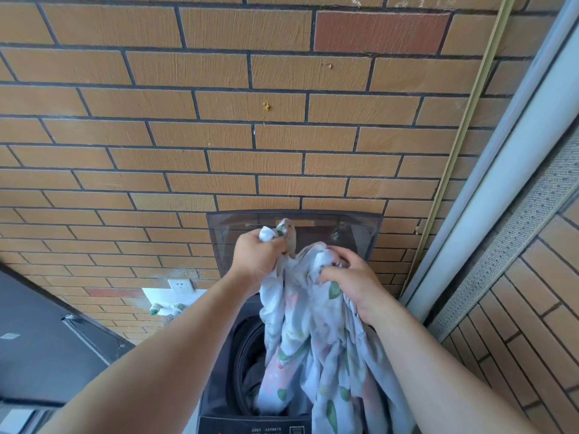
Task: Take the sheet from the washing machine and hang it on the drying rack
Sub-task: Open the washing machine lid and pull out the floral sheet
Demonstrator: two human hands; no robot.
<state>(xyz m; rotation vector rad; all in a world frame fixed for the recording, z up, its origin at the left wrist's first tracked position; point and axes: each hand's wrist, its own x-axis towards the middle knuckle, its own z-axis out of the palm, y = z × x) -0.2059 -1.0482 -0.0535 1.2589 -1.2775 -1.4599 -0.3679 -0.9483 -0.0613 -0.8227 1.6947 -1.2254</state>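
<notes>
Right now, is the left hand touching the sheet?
Touching. The head view shows the left hand with fingers curled round a bunched end of the sheet, which pokes out above it.

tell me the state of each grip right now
Left grip: closed, holding a bunched end of the sheet.
Right grip: closed, holding the sheet slightly lower.

Two hands, left hand (260, 255) and right hand (351, 283), one floral sheet (313, 339), one washing machine (216, 386) with one raised lid (238, 227), near. One brick wall (188, 151) beyond carries one socket (181, 286) at left, one pale pipe (513, 170) at right.
</notes>
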